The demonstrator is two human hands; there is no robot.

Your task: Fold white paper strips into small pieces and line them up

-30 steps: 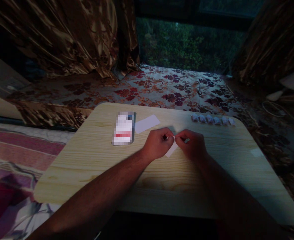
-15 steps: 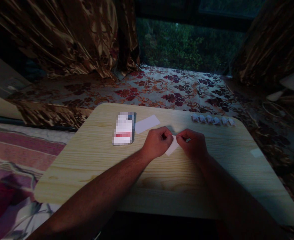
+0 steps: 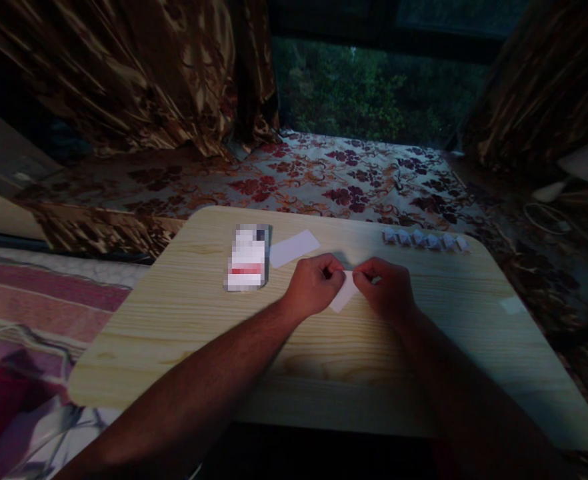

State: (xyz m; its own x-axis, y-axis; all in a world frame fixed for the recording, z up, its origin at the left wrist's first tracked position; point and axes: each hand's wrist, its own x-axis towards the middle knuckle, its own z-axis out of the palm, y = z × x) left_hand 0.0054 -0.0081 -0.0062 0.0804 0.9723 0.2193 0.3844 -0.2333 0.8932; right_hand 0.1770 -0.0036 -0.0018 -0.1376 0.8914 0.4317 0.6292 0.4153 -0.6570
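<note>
Over the middle of a light wooden table [image 3: 184, 347], my left hand [image 3: 313, 285] and my right hand [image 3: 387, 288] both pinch a small white paper strip [image 3: 345, 292] between them. Each hand has its fingers curled closed on the paper's top edge. The strip's lower end hangs down toward the tabletop. A second white paper strip [image 3: 294, 247] lies flat just behind my left hand.
A small stack of cards or a packet [image 3: 247, 257] lies at the table's back left. A row of several small folded white paper pieces [image 3: 425, 239] lines the back right edge. A floral bedspread [image 3: 334, 173], curtains and a window lie beyond.
The paper strip has shifted slightly between my fingers and sits a little higher; both hands stay in nearly the same place.
</note>
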